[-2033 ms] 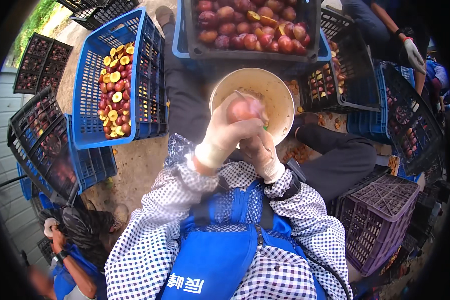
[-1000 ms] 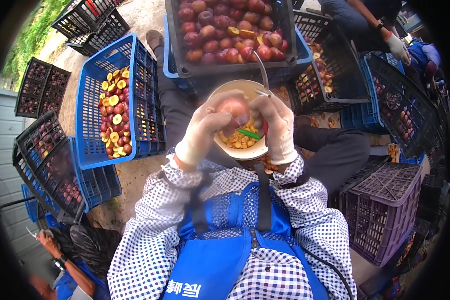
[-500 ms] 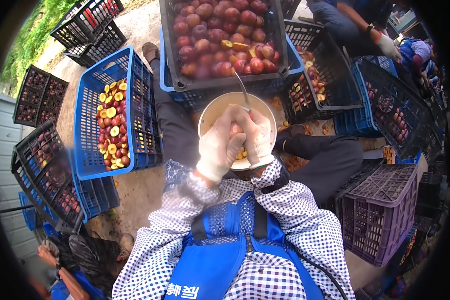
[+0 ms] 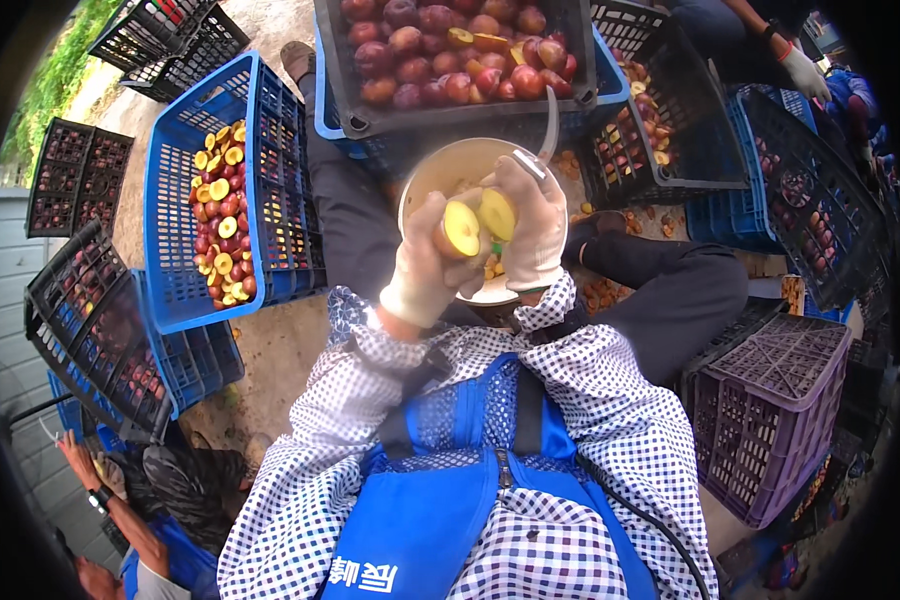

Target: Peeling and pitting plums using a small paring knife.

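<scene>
Plum half pinched in the left hand, second half pinched in the right hand, side by side between the two hands, yellow cut faces upward, above the bucket. Contact between the two hard to tell. Knife gripped in the right hand too, curved and jutting away past the knuckles. Yellow pieces below, inside the bucket. Farther left, blue crate with cut fruit; just beyond the bucket, black crate of mostly whole plums.
</scene>
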Available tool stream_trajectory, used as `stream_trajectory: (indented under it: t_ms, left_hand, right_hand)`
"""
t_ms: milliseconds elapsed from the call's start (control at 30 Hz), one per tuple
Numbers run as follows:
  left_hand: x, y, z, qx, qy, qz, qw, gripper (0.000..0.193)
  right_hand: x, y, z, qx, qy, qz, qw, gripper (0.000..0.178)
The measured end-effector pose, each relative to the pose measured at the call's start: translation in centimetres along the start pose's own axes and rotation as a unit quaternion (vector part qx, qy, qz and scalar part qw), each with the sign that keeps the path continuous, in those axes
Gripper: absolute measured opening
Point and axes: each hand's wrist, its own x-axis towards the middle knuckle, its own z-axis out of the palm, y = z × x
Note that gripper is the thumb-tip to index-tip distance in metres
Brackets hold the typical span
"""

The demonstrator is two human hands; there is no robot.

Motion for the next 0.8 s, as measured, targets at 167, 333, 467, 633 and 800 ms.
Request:
stream_trajectory:
  t_ms: [167,333,467,633,800]
  left_hand:
    - [-0.4,-0.2,-0.4,0.015,0.017,-0.013,1.0,0.059]
    - [-1.7,0.9,-4.5,0.088,-0.006,0.05,0.995,0.042]
    - [-6.8,8.4,-8.8,0.212,0.254,0.242,0.912,0.048]
    - [-6.9,14.7,-12.1,0.385,0.471,0.356,0.71,0.061]
    - [8.9,12.3,-3.1,0.575,0.252,0.334,0.703,0.052]
  right_hand:
    - [0.6,1.6,-2.5,-0.336,-0.073,-0.241,0.907,0.015]
    - [-0.2,1.7,-1.2,-0.139,-0.098,-0.003,0.985,0.018]
    - [0.3,0.4,-2.6,-0.145,-0.043,0.022,0.988,0.024]
    - [0.2,0.8,-6.1,-0.12,0.055,0.021,0.991,0.029]
    - [-0.1,2.3,-7.4,-0.213,0.073,0.044,0.973,0.03]
